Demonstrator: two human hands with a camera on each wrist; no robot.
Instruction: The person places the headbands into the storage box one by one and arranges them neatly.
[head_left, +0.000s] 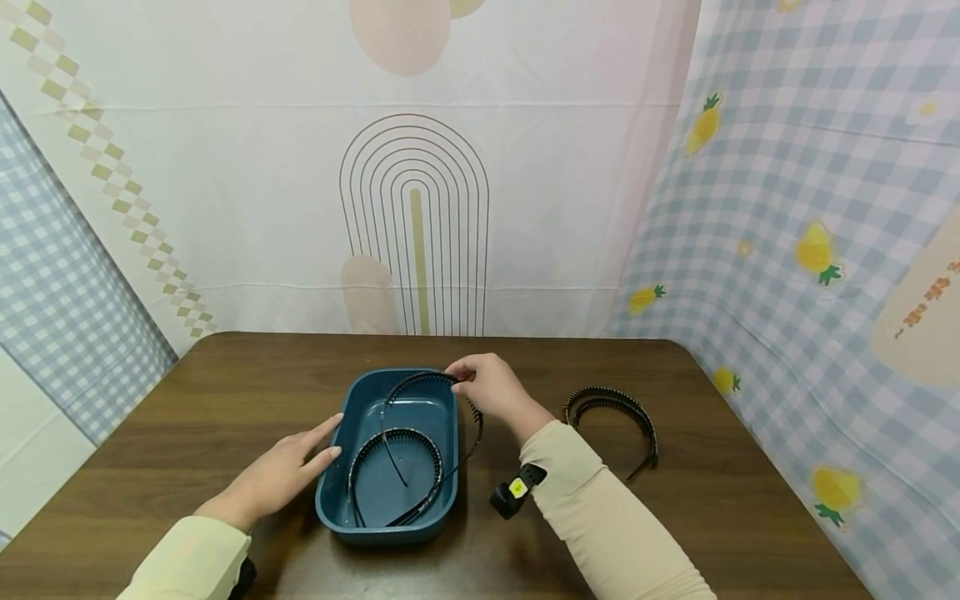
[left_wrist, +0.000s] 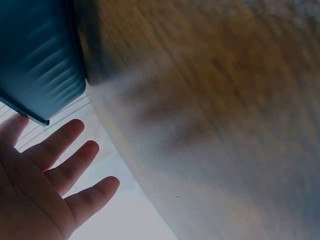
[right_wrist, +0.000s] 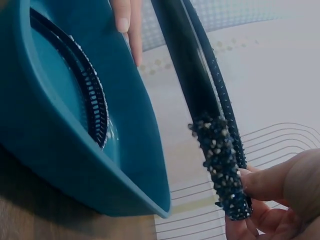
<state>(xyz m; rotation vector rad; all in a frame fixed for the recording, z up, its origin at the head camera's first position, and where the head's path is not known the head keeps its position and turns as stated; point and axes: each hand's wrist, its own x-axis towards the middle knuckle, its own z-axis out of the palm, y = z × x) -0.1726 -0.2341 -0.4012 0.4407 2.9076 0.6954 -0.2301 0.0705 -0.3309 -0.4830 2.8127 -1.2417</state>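
Observation:
My right hand (head_left: 495,392) pinches a black headband (head_left: 386,412) near its top and holds it over the blue basin (head_left: 390,537). In the right wrist view, dark glittering beads cover the part of the headband (right_wrist: 220,170) by the thumb, and a smooth black arm runs up from it. Inside the basin lies another black headband (head_left: 352,475) with a ridged, sparkling edge. My left hand (head_left: 273,479) is at the basin's left side, fingers spread and fingertips at the rim; the left wrist view shows this hand (left_wrist: 45,175) holding nothing.
To the right on the brown wooden table (head_left: 255,383) lie black headbands (head_left: 651,433), nested together, beyond my right forearm. A patterned white cloth (head_left: 262,208) hangs behind the table, and a blue checked cloth (head_left: 765,333) hangs along the right.

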